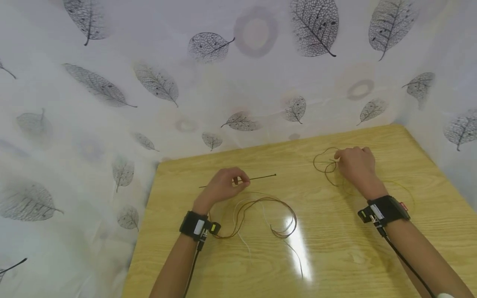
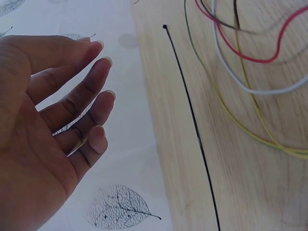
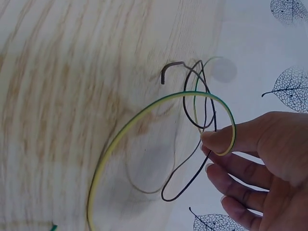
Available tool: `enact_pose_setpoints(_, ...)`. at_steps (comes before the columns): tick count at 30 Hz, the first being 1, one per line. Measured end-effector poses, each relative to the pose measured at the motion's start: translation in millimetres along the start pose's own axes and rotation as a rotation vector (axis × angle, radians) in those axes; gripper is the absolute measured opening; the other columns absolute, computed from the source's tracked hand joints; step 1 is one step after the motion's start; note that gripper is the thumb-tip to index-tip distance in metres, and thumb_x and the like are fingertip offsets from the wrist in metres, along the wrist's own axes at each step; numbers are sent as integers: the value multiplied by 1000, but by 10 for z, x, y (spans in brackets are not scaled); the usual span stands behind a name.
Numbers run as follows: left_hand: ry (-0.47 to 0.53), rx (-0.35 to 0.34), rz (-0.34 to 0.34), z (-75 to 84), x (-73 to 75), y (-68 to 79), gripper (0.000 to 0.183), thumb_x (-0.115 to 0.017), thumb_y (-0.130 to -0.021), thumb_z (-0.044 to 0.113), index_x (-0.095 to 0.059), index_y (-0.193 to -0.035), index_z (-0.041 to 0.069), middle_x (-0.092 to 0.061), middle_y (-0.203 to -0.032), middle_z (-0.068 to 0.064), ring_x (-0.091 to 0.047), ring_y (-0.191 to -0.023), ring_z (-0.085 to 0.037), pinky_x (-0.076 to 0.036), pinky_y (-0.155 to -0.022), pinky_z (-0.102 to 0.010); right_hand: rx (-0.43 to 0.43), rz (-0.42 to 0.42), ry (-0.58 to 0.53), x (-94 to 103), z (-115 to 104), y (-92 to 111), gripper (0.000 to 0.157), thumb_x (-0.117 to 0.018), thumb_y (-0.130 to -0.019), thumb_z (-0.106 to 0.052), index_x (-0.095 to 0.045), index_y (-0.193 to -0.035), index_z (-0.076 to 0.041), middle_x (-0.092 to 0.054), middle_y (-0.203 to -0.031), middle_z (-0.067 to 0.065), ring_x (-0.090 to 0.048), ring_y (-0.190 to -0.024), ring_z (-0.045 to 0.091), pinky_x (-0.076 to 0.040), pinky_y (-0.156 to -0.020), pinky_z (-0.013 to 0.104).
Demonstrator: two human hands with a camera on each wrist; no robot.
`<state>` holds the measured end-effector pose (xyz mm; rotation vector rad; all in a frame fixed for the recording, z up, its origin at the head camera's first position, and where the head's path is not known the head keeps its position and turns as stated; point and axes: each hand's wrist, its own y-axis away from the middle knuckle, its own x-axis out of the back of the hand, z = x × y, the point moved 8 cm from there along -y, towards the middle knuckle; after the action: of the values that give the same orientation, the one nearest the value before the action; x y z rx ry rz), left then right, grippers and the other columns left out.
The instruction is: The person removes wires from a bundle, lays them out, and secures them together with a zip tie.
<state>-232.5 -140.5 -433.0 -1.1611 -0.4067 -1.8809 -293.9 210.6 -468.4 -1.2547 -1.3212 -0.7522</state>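
A thin black cable tie (image 1: 262, 177) lies on the table beneath my left hand (image 1: 225, 184). That hand hovers with thumb and forefinger close together and the other fingers loosely bent; the left wrist view shows nothing between them and the cable tie (image 2: 199, 140) apart from them. Beside it lies a loose coil with a red wire (image 2: 260, 60), a white wire (image 2: 262, 92) and others. Toward the far right, my right hand (image 1: 355, 165) pinches wires between thumb and fingers. Among them are a yellow-green wire (image 3: 115, 137), looping past the thumb, and a tangled dark wire (image 3: 162, 77).
The wood-grain table (image 1: 335, 248) meets a leaf-patterned covering (image 1: 242, 82) at its back and sides. Glare marks its middle. A thin wire end (image 1: 299, 265) trails toward the front. Each wrist wears a black strap (image 1: 387, 209) with a cable running back.
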Motion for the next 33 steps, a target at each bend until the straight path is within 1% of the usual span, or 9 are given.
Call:
enact_pose_setpoints(6, -58, -2, -59, 58, -112, -158, 10, -68, -93, 23, -73, -97, 16, -70, -94, 8, -60, -79, -6, -53, -70, -26, 15, 74, -10, 99, -1, 5, 19, -69, -80, -2, -79, -93, -10, -74, -83, 17, -64, -75, 39, -43, -79, 57)
enact_pose_setpoints(11, -125, 8, -146, 207, -222, -446, 13, -65, -94, 26, -74, -98, 17, -68, -92, 11, -58, -78, -3, -51, -70, -22, 70, 159, -41, 232, -118, 12, 14, -72, -80, -4, -79, -90, -11, -72, -70, 12, -61, -71, 35, -43, -82, 55)
enact_pose_setpoints(14, -147, -4, -185, 337, -307, -674, 12, -64, -95, 26, -73, -99, 19, -68, -91, 12, -58, -73, -1, -51, -68, -20, 127, 195, -42, 285, -267, 2, 13, -72, -80, -4, -78, -88, -13, -71, -63, 7, -59, -67, 31, -44, -79, 52)
enact_pose_setpoints(17, -160, -12, -199, 459, -410, -894, 14, -62, -97, 25, -72, -106, 19, -70, -95, 10, -60, -73, -2, -51, -65, -20, 196, 233, -39, 315, -462, -5, 11, -75, -77, -5, -78, -85, -13, -72, -66, 5, -57, -66, 29, -45, -77, 49)
enact_pose_setpoints(21, -165, 26, -198, 554, -554, -1116, 30, -58, -100, 26, -63, -127, 14, -72, -107, 4, -65, -90, -10, -54, -75, -24, 310, 294, -32, 378, -767, 1, 11, -80, -74, -8, -79, -83, -12, -75, -75, 4, -58, -66, 27, -46, -75, 45)
enact_pose_setpoints(23, -163, 48, -189, 575, -613, -1169, 36, -57, -100, 28, -59, -132, 12, -72, -112, 3, -66, -96, -13, -54, -80, -26, 366, 312, -29, 407, -915, 7, 11, -81, -73, -9, -79, -83, -13, -76, -76, 3, -59, -67, 26, -46, -75, 44)
enact_pose_setpoints(25, -155, 62, -165, 589, -641, -1186, 34, -58, -99, 29, -62, -129, 12, -72, -111, 4, -67, -97, -13, -55, -80, -25, 413, 326, -23, 434, -1039, 19, 9, -80, -74, -11, -79, -83, -14, -76, -76, 3, -60, -69, 25, -47, -74, 43)
enact_pose_setpoints(30, -97, 57, -80, 627, -607, -1157, 17, -61, -98, 28, -75, -104, 18, -74, -93, 10, -62, -73, -2, -51, -62, -19, 470, 369, -23, 510, -1187, 52, 8, -81, -75, -11, -79, -82, -14, -75, -74, 2, -59, -70, 25, -46, -72, 42)
enact_pose_setpoints(33, -59, 43, -49, 655, -559, -1153, 16, -62, -97, 29, -74, -99, 19, -73, -91, 10, -59, -67, 0, -48, -57, -17, 482, 391, -26, 554, -1197, 63, 10, -82, -74, -10, -79, -82, -13, -75, -75, 2, -58, -70, 25, -45, -71, 41)
